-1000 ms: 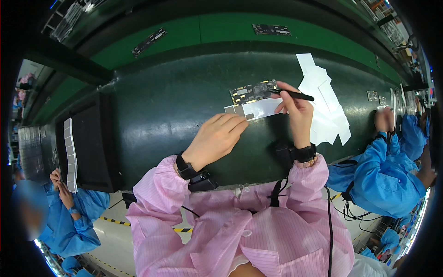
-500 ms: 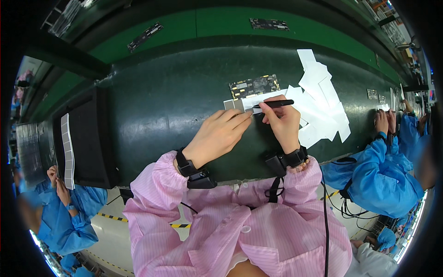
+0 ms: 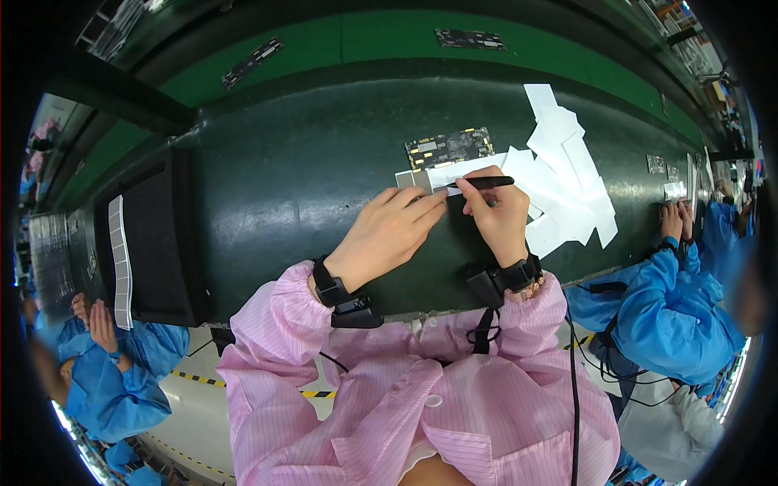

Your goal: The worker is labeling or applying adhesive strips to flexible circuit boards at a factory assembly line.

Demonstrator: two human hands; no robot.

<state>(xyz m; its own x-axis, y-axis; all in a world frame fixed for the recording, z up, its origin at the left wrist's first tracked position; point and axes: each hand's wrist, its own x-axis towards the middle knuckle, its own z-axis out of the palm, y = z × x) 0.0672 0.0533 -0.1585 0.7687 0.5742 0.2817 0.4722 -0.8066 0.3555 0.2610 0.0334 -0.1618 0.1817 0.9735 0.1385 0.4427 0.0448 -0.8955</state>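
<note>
Fingers close together, my left hand [image 3: 391, 228] holds a white strip with grey rectangular stickers [image 3: 415, 179] at its near edge; the thumb is hidden. My right hand [image 3: 500, 212] is closed around black tweezers [image 3: 490, 183], their tip over the strip beside my left fingertips. Just beyond the strip lies a black circuit board [image 3: 448, 149] with gold-coloured parts. Blank white sheets [image 3: 565, 174] overlap in a loose heap right of my right hand, some reaching toward the strip.
To the left, a black tray [image 3: 166, 243] carries another sticker strip [image 3: 121, 263]. Circuit boards [image 3: 470, 39] lie on the green ledge behind the dark green table [image 3: 292, 162]. People in blue sleeves work on both sides. A black cable [image 3: 573, 389] hangs by my right arm.
My hands and the strip stay nearly in place, with the tweezers still at the strip. At the left, another person's hands have shifted beside the tray.
</note>
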